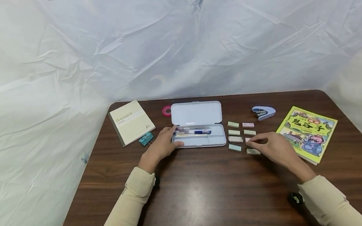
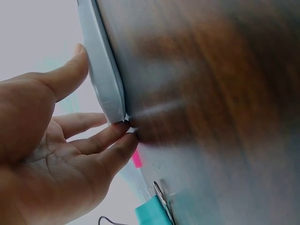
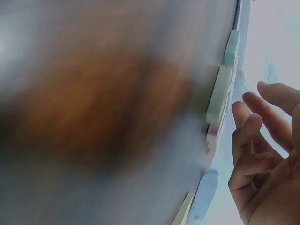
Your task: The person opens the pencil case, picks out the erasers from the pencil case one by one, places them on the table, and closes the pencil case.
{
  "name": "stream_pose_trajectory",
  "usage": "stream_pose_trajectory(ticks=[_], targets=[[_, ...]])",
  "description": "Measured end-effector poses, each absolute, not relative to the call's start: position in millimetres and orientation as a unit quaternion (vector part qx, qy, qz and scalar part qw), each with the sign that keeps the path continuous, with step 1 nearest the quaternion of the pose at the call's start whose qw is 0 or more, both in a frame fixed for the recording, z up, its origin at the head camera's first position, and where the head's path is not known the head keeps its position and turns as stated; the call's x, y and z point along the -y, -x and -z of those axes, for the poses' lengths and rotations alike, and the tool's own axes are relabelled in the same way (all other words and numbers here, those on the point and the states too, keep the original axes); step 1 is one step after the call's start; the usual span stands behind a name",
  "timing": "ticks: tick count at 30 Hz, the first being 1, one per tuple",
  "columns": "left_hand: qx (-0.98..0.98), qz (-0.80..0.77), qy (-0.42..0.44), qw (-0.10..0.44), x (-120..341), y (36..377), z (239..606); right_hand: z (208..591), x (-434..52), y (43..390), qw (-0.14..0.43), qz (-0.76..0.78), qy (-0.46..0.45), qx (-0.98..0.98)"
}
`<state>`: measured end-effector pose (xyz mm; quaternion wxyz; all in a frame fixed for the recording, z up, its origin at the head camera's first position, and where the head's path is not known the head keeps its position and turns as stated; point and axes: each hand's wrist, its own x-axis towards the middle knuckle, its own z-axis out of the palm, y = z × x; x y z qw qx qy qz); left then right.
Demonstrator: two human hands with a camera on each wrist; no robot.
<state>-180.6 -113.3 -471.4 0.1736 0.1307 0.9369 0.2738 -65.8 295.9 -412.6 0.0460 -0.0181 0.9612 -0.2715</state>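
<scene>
Right now the left hand [image 1: 162,145] steadies the case [image 1: 199,140], fingers straight — right hand [image 1: 272,147] pinches an eraser [image 1: 248,140]; lift it cleanly, neighbours undisturbed.

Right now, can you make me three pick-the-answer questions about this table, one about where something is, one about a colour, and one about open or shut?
1. Where does the stapler lie?
A. Inside the pencil case
B. Between the pencil case and the yellow book
C. On the notebook

2. What colour is the tape roll beside the lid?
A. Pink
B. Black
C. Orange

3. How is the pencil case?
A. Shut
B. Upside down
C. Open, with pens inside

Answers:
1. B, it sits on the table right of the case and left of the yellow book.
2. A, the head view shows a pink ring.
3. C, the lid stands back and pens lie in the tray, with the left hand at its left end.
</scene>
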Motion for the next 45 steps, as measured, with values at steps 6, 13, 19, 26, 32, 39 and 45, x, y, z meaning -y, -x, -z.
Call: stream_pose_trajectory(ticks=[6, 13, 19, 26, 32, 39, 45], targets=[[-0.933, -0.287, -0.140, 0.165, 113, 180, 471, 410, -269, 102, 0.055, 0.289, 0.015, -0.956], [-0.923, -0.315, -0.153, 0.157, 107, 174, 458, 411, -248, 141, 0.063, 0.364, 0.014, -0.929], [-0.920, -0.353, -0.132, 0.108, 97, 173, 431, 411, -234, 162, 0.065, 0.422, -0.008, -0.904], [-0.923, -0.374, -0.066, 0.060, 84, 181, 405, 417, -226, 172, 0.063, 0.458, -0.022, -0.886], [-0.909, -0.407, -0.068, 0.059, 82, 191, 405, 422, -224, 175, 0.036, 0.491, -0.024, -0.870], [-0.905, -0.419, -0.059, 0.044, 84, 194, 411, 426, -225, 178, 0.027, 0.547, -0.018, -0.836], [-0.905, -0.419, -0.047, 0.046, 86, 189, 406, 429, -227, 180, 0.037, 0.587, -0.008, -0.809]])
